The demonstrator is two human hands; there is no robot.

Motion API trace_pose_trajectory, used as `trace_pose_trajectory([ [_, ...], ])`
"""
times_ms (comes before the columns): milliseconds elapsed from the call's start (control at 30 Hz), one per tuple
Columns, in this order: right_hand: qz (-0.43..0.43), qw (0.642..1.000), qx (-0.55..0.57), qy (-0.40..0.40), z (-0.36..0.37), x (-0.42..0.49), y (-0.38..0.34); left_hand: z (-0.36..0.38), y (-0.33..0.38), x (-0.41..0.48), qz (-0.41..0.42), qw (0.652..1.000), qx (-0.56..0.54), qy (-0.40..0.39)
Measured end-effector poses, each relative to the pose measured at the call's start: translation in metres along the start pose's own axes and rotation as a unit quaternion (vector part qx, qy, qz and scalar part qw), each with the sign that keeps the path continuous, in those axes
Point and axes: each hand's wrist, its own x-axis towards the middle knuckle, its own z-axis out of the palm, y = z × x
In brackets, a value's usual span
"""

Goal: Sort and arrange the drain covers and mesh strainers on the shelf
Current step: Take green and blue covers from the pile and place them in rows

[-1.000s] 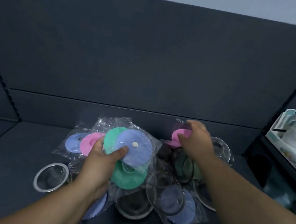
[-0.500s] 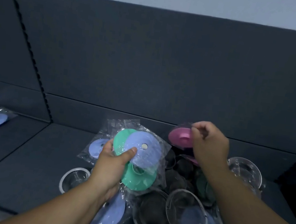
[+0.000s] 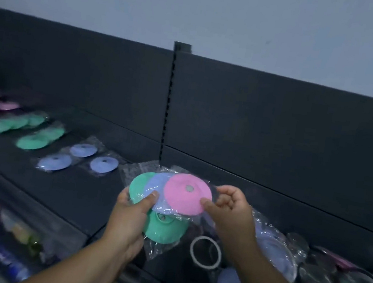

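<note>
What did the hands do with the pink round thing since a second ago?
The right hand lifted the pink cover off the pile and carried it left, onto the green and blue covers in the left hand. It pinches the pink cover's edge. The head turned left, so the sorted rows came into view. The left hand kept gripping its covers.
</note>
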Motion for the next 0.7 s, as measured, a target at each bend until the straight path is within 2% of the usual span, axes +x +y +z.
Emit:
trace_pose_trajectory([
  [133, 0.101, 0.99, -0.033, -0.091, 0.093, -0.004, 0.009, -0.095, 0.049, 0.008, 0.017, 0.998, -0.016, 0.055],
  [233, 0.179, 0.969, 0.023, -0.169, 0.17, -0.019, 0.016, -0.166, 0.08, 0.007, 0.036, 0.995, -0.019, 0.094],
  [333, 0.256, 0.934, 0.083, -0.236, 0.244, -0.042, 0.027, -0.228, 0.108, 0.004, 0.054, 0.989, -0.026, 0.136],
  [467, 0.354, 0.869, 0.164, -0.304, 0.324, -0.063, 0.046, -0.297, 0.132, 0.006, 0.07, 0.978, -0.036, 0.193],
  [567, 0.382, 0.837, 0.202, -0.335, 0.373, -0.063, 0.058, -0.339, 0.141, 0.014, 0.07, 0.97, -0.034, 0.231],
  [700, 0.382, 0.827, 0.211, -0.355, 0.43, -0.045, 0.067, -0.378, 0.159, 0.04, 0.075, 0.96, -0.032, 0.267],
])
